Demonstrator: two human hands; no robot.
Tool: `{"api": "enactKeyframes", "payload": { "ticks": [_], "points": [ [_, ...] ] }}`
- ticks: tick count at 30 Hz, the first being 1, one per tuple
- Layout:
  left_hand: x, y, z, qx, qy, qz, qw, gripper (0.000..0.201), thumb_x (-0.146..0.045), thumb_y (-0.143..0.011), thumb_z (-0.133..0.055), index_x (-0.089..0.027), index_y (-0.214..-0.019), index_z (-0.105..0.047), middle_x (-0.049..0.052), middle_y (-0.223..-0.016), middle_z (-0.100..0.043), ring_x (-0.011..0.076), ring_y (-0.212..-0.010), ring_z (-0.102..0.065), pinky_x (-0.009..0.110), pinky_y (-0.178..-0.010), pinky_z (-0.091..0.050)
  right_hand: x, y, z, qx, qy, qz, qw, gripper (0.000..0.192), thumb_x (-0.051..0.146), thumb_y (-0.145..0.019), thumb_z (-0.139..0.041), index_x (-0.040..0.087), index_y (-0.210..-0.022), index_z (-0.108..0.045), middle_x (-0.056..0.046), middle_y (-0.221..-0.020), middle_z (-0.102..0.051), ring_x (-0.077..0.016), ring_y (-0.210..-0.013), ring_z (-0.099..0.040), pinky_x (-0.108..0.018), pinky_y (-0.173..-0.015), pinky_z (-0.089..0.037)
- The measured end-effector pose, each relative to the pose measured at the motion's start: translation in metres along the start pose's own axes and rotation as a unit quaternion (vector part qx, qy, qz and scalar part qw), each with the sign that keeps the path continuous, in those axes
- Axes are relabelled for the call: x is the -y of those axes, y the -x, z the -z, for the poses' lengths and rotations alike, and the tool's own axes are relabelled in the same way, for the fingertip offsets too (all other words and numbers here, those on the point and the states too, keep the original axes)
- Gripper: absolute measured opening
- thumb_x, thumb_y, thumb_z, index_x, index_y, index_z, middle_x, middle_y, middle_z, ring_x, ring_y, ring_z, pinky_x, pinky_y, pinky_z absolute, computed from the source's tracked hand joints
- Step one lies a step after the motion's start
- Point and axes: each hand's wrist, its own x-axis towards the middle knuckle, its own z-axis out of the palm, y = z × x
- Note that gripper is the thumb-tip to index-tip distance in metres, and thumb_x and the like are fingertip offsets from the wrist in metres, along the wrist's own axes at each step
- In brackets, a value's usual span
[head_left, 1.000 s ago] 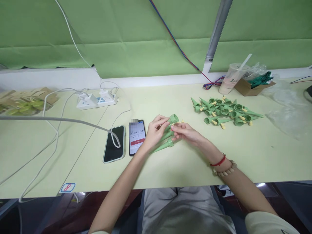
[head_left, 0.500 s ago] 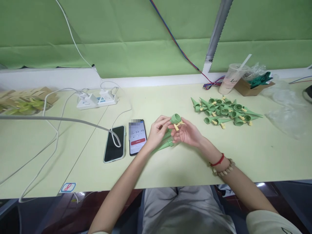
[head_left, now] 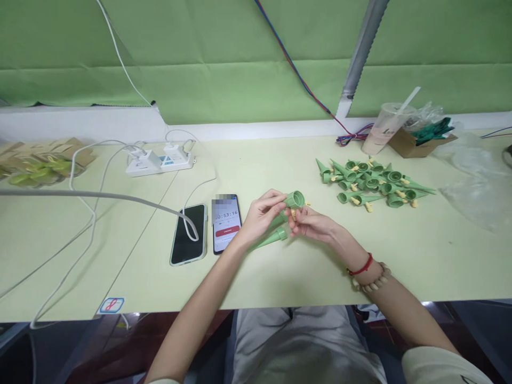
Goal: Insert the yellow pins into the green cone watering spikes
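Note:
My left hand is closed on a green plastic watering spike, its round threaded mouth turned up and to the right. Just below that mouth, a small yellow valve piece sits at the fingertips of my right hand, which is closed on it. Another bit of yellow shows beside the mouth; whether it belongs to the same piece I cannot tell. Under my hands another green spike lies on the table, with more green partly hidden behind my fingers.
A heap of green spikes with yellow pieces lies to the right. Behind it stand a drink cup and a small cardboard box. Two phones and a power strip with white cables are on the left.
The spike has shifted slightly right, its mouth turned more toward the right. My right fingers have closed in under it around the yellow piece, where they were more spread before.

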Motion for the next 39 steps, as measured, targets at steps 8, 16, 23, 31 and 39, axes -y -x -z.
{"api": "enactKeyframes", "payload": {
  "ticks": [8,16,23,31,39],
  "points": [
    [0.015,-0.001,-0.008,-0.106,-0.163,-0.015,0.981,0.021,-0.026,-0.082,-0.053,-0.021,-0.095,-0.069,0.004,-0.087,-0.06,0.0119,-0.08,-0.056,0.023,-0.067,-0.044,-0.009,-0.008,-0.004,-0.279,0.335,0.214,0.874,0.016,0.03,-0.067,-0.065,0.014,-0.068,-0.066,-0.001,-0.056,-0.064,-0.0159,-0.055,-0.062,-0.024,-0.053,-0.049],
    [0.016,-0.003,-0.006,-0.144,-0.116,0.022,0.982,0.023,-0.031,-0.082,-0.053,-0.018,-0.091,-0.069,0.003,-0.081,-0.057,0.0087,-0.064,-0.051,0.02,-0.053,-0.04,-0.004,-0.009,-0.004,-0.216,0.242,0.152,0.934,0.026,0.039,-0.065,-0.069,0.016,-0.07,-0.06,-0.003,-0.068,-0.066,-0.014,-0.058,-0.063,-0.025,-0.056,-0.053],
    [0.011,-0.005,0.0,-0.095,-0.034,-0.006,0.995,0.025,-0.037,-0.081,-0.054,-0.018,-0.081,-0.07,0.003,-0.082,-0.057,0.0062,-0.056,-0.047,0.02,-0.05,-0.04,0.004,-0.006,-0.002,-0.047,-0.02,0.012,0.999,0.025,0.038,-0.066,-0.071,0.016,-0.077,-0.064,-0.001,-0.072,-0.065,-0.0089,-0.063,-0.062,-0.021,-0.062,-0.055],
    [0.015,-0.002,-0.004,-0.137,-0.205,-0.049,0.968,0.022,-0.028,-0.083,-0.052,-0.019,-0.093,-0.07,0.003,-0.082,-0.059,0.0109,-0.069,-0.053,0.023,-0.062,-0.042,-0.003,-0.01,-0.006,-0.254,0.131,0.112,0.952,0.026,0.031,-0.055,-0.078,0.015,-0.059,-0.056,0.001,-0.058,-0.061,-0.009,-0.051,-0.056,-0.023,-0.054,-0.05],
    [0.018,0.002,-0.007,-0.157,-0.274,-0.068,0.946,0.023,-0.027,-0.084,-0.05,-0.023,-0.098,-0.068,0.002,-0.084,-0.058,0.0102,-0.069,-0.052,0.022,-0.063,-0.041,-0.014,-0.008,-0.003,-0.321,0.388,0.289,0.814,0.019,0.037,-0.069,-0.066,0.02,-0.062,-0.061,-0.003,-0.067,-0.063,-0.0164,-0.065,-0.058,-0.029,-0.061,-0.051]
  ]
}}
